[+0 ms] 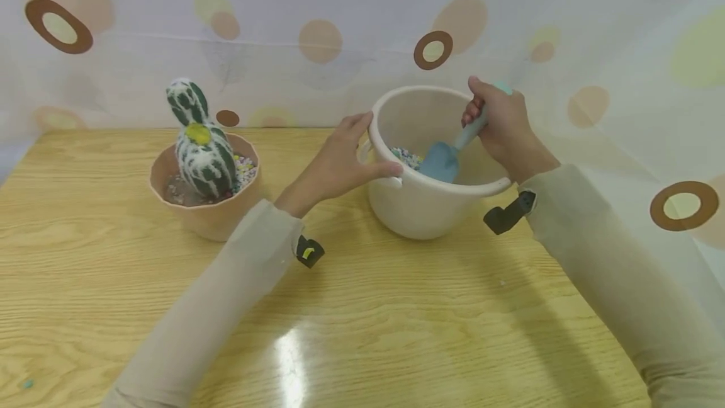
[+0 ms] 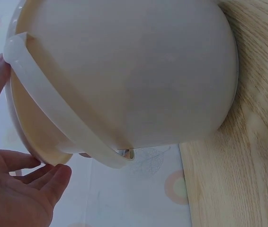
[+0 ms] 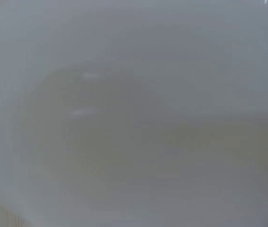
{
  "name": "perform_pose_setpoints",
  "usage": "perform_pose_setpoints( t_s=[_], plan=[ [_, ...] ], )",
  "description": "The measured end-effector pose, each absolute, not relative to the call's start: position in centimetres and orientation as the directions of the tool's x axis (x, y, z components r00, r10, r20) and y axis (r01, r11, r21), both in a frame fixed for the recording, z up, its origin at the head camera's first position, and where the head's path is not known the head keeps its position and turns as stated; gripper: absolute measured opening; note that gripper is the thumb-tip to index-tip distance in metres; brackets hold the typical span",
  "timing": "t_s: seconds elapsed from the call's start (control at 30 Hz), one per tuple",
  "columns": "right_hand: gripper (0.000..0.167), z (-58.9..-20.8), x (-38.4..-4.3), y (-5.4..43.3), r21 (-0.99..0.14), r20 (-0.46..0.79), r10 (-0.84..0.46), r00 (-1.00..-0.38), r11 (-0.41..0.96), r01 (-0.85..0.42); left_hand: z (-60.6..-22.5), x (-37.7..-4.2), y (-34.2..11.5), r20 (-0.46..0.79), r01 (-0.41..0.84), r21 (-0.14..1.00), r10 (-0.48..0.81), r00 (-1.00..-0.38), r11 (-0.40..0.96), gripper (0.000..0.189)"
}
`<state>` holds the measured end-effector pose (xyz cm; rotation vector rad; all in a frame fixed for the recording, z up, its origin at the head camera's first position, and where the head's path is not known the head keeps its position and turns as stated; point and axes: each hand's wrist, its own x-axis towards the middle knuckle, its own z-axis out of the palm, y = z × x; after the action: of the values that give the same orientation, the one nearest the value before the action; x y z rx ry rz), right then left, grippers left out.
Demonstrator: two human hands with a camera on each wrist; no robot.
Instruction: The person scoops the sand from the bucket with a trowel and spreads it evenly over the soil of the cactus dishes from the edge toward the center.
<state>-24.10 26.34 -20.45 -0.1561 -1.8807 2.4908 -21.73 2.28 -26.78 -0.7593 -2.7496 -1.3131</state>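
A cream bucket [image 1: 427, 213] stands on the wooden table, its mouth tilted toward me. My left hand [image 1: 345, 162] holds its rim at the left, thumb on the near side and fingers farther back; in the left wrist view, the bucket's handle [image 2: 67, 109] hangs down beside this hand [image 2: 22, 189]. With my right hand [image 1: 501, 121] I grip the handle of a blue trowel [image 1: 440, 162], its blade down inside the bucket. Small multicoloured pebbles [image 1: 404, 156] show past the blade. A blurred pale surface fills nearly all of the right wrist view.
To the left on the table [image 1: 362, 326] stands a peach flowerpot [image 1: 212, 222] with a green and white cactus [image 1: 206, 162] and pebbles in it. A spotted cloth [image 1: 255, 68] hangs behind the table and along its right side. A tiny green bit [image 1: 28, 383] lies front left.
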Motion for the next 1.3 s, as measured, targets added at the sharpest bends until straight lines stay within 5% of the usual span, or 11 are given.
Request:
perform_pose_setpoints(
  t_s=[0.33, 0.67, 1.03, 1.3],
  plan=[
    [0.044, -20.9, -23.3, 26.8, -0.983, -0.113, -0.022, -0.993, -0.140, 0.115, -26.8, -21.8, 2.3, 0.210, 0.433, 0.730, 0.428, -0.879, 0.530, 0.099],
    [0.044, -20.7, -22.3, 25.2, -0.914, -0.168, 0.026, -0.985, -0.379, 0.146, -26.8, -21.8, 2.2, 0.288, 0.500, 0.752, 0.469, -0.835, 0.429, 0.080],
    [0.043, -21.1, -22.7, 25.7, -0.582, -0.282, 0.006, -0.959, -0.796, 0.166, -26.7, -21.7, 2.0, 0.272, 0.501, 0.747, 0.486, -0.830, 0.437, 0.081],
    [0.046, -21.1, -22.9, 27.3, -0.302, -0.332, 0.009, -0.943, -0.948, 0.098, -26.8, -21.6, 2.3, 0.266, 0.497, 0.752, 0.490, -0.830, 0.433, 0.081]
  ],
)
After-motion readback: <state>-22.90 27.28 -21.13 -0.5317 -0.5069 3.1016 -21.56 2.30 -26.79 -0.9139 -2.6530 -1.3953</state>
